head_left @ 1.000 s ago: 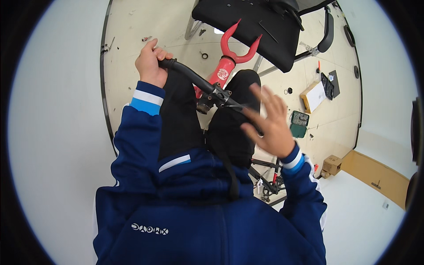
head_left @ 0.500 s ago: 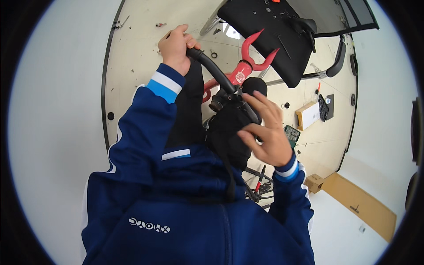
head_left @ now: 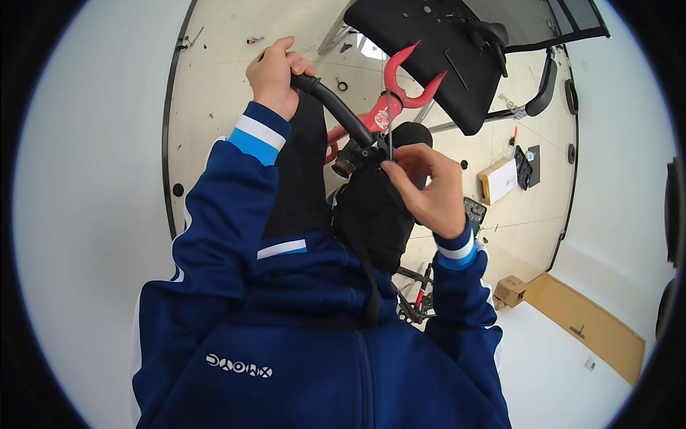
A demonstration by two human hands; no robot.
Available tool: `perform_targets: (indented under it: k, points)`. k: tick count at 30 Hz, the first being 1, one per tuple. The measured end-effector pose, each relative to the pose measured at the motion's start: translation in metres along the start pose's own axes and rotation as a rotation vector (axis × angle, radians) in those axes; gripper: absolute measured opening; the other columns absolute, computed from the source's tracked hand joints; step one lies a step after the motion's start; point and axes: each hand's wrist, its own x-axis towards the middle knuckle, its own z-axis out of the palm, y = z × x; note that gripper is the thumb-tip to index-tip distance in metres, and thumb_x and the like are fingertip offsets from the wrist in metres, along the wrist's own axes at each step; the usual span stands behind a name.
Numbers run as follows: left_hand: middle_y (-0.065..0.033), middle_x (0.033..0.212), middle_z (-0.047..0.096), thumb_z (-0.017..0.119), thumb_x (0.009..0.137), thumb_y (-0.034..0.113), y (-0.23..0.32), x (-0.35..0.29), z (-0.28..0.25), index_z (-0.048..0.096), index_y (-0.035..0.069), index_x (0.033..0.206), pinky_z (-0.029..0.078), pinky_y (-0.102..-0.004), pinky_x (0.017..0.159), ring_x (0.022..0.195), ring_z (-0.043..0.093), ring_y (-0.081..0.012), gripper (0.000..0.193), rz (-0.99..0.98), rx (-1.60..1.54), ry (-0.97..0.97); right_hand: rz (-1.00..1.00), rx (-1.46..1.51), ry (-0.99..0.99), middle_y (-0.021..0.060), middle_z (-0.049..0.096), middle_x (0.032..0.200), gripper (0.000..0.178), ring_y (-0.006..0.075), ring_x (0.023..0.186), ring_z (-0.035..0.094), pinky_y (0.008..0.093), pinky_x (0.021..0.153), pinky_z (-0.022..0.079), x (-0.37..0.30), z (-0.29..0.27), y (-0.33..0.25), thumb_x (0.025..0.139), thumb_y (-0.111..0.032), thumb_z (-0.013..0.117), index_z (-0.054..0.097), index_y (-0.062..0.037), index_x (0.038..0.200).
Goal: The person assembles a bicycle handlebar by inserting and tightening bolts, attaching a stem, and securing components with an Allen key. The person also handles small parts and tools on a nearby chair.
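My left hand [head_left: 275, 77] is closed around the far-left end of a black handlebar [head_left: 336, 107]. The bar curves down to a black stem [head_left: 348, 160] over my lap, and a red bicycle fork [head_left: 384, 114] extends beyond it with its two prongs pointing away. Between the thumb and fingers of my right hand [head_left: 434, 187], a thin grey hex key [head_left: 390, 121] is pinched near its lower end, beside the stem clamp. Its long shaft points away across the fork. Whether its tip sits in a bolt is hidden by my fingers.
A black chair [head_left: 429, 61] with small parts and a black L-shaped tool [head_left: 456, 69] on its seat stands ahead. On the floor to the right lie a white and yellow box [head_left: 498, 182] and a green case [head_left: 474, 211]. A cardboard box [head_left: 510, 291] is nearer.
My right hand has gone from loosely spread fingers by the stem to a pinch on the hex key, now visible. My left hand and the handlebar have shifted slightly left.
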Motion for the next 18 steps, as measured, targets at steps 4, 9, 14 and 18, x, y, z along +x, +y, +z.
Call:
perform_targets:
  k: [4,9,14,18]
  points:
    - [0.0021,0.06,0.034,0.06,0.089,0.009,0.0,0.0,0.0,0.04,0.009,0.078,0.039,-0.0333,0.055,0.051,0.035,-0.0109,0.023,-0.01,0.004,-0.011,0.088,0.085,0.065,0.0053,0.058,0.054,0.016,0.0085,0.046,0.051,0.0216,0.046,0.04,-0.001,0.014,0.0,0.083,-0.007,0.071,0.061,0.003,0.076]
    - [0.0019,0.06,0.034,0.06,0.089,0.009,-0.002,0.001,-0.001,0.039,0.009,0.078,0.039,-0.0331,0.055,0.051,0.035,-0.0109,0.023,-0.001,0.001,-0.006,0.105,0.083,0.114,0.0035,0.059,0.056,0.015,0.006,0.049,0.054,0.0201,0.047,0.039,-0.001,0.012,-0.013,0.084,-0.005,0.07,0.061,0.004,0.077]
    - [0.0017,0.06,0.035,0.06,0.089,0.009,-0.002,0.001,-0.001,0.04,0.009,0.078,0.039,-0.0329,0.055,0.052,0.035,-0.0112,0.023,0.016,0.008,0.002,0.114,0.358,0.14,0.0029,0.062,0.06,0.012,0.0038,0.052,0.054,0.0186,0.047,0.039,0.009,0.002,-0.03,0.086,-0.003,0.068,0.063,0.0049,0.077]
    - [0.0013,0.061,0.036,0.06,0.089,0.009,0.0,-0.002,0.002,0.04,0.009,0.078,0.039,-0.0334,0.056,0.052,0.036,-0.0117,0.022,-0.007,0.014,-0.015,0.044,0.206,0.021,0.0048,0.061,0.058,0.012,0.0059,0.048,0.051,0.0211,0.046,0.037,0.022,0.021,-0.002,0.083,-0.006,0.071,0.066,0.0046,0.08]
